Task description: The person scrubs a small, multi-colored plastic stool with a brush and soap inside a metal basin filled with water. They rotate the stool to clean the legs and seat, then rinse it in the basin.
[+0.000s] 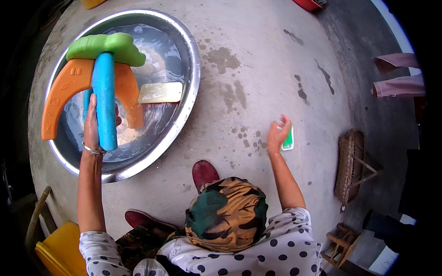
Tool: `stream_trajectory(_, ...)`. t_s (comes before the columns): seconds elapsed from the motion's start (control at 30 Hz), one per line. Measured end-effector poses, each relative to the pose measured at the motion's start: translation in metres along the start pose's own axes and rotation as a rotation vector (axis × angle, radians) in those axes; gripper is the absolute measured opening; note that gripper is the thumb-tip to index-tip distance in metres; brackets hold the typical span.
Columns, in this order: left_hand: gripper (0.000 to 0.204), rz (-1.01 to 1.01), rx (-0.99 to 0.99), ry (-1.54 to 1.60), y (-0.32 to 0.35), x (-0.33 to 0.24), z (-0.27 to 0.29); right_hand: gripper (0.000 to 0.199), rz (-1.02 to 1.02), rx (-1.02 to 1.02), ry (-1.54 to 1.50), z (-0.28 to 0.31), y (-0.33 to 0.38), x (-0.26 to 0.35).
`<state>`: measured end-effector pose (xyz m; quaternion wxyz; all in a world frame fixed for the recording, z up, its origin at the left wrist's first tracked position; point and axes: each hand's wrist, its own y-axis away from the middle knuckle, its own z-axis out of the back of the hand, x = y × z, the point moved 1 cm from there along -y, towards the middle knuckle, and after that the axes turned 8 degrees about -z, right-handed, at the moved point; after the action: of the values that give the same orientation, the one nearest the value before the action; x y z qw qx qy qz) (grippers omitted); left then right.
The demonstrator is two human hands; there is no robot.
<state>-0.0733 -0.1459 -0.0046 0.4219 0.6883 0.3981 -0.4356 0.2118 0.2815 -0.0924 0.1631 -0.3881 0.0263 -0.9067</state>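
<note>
My left hand (91,126) is wrapped round the blue leg of a plastic child's stool (105,110), which is tilted over a large metal basin (193,99). The stool has a green top and curved orange sides, with one orange leg reaching down toward the water. In the basin, a pale cream rectangular piece (161,93) lies near the right wall. My right hand (278,133) is off to the right, fingers bent but apart. It is over a small green-and-white object (288,140), partly hidden by the hand; I cannot tell its kind.
Wet patches (222,60) mark the concrete floor right of the basin. A woven basket (351,165) and a small wooden stool (340,246) stand at the right. A yellow plastic item (62,248) is at lower left. My dark red shoes (204,174) are near the basin.
</note>
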Motion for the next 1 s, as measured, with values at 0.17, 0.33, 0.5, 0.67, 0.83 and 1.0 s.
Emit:
stream_trajectory(0.17, 0.061, 0.032, -0.074, -0.006, 0.001, 0.002, 0.003, 0.066, 0.160, -0.018, 0.518, 0.029, -0.024, -0.080)
stream_trajectory(0.33, 0.055, 0.064, -0.200, 0.007, -0.002, -0.006, -0.007, 0.083, 0.289, 0.088, 0.584, 0.033, -0.061, -0.151)
stream_trajectory(0.5, 0.057, 0.062, -0.068, 0.076, 0.005, -0.012, -0.003, 0.075, 0.004, 0.201, 0.538, 0.025, -0.059, -0.144)
stream_trajectory(0.67, 0.058, 0.043, -0.090, 0.057, 0.008, -0.017, -0.006, 0.069, 0.086, 0.208, 0.520, 0.023, -0.062, -0.148)
stream_trajectory(0.83, 0.057, 0.041, -0.084, 0.078, 0.005, -0.015, -0.012, 0.063, 0.080, -0.019, 0.396, 0.024, -0.072, -0.156)
stream_trajectory(1.0, 0.057, 0.028, -0.068, 0.085, 0.008, -0.011, -0.010, 0.062, -0.056, 0.079, -0.046, -0.004, -0.031, 0.012)
